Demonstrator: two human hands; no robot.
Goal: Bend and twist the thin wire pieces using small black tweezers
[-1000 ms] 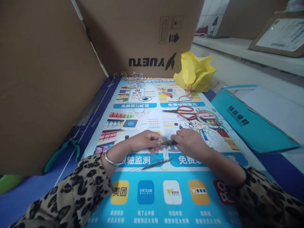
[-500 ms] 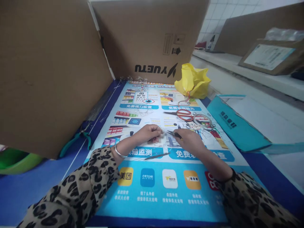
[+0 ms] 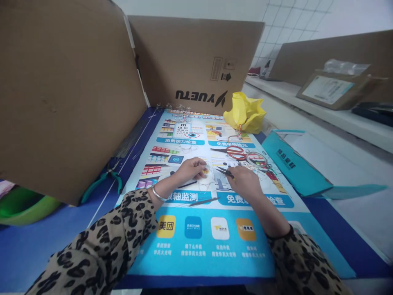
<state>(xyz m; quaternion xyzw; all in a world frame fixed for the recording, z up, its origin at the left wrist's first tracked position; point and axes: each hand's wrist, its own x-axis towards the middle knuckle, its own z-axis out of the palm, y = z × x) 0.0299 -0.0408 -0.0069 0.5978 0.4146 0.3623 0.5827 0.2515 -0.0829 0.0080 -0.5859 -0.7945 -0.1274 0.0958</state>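
Observation:
My left hand (image 3: 193, 169) is closed in a pinch above the printed poster sheet. Between its thumb and fingertips is a thin, pale wire piece (image 3: 207, 167), whose exact shape is too small to make out. Opposite it, my right hand (image 3: 245, 181) grips a pair of dark needle-nose pliers (image 3: 225, 171). Their pointed jaws stand slightly apart and face the left hand, a short gap from the wire. On the sheet below the hands lies a bundle of thin dark rods (image 3: 204, 202).
Red-handled scissors (image 3: 236, 153), a wire coil (image 3: 257, 159) and tangled wires lie beyond my right hand. Teal-handled pliers (image 3: 102, 184) are at left. Cardboard panels (image 3: 196, 61) stand behind and left; a yellow crumpled wrap (image 3: 244, 112) and a teal box piece (image 3: 291, 164) are at right.
The camera view has tilted and shifted slightly. My left fingers have turned a little around the wire piece; the right hand still holds the pliers close by.

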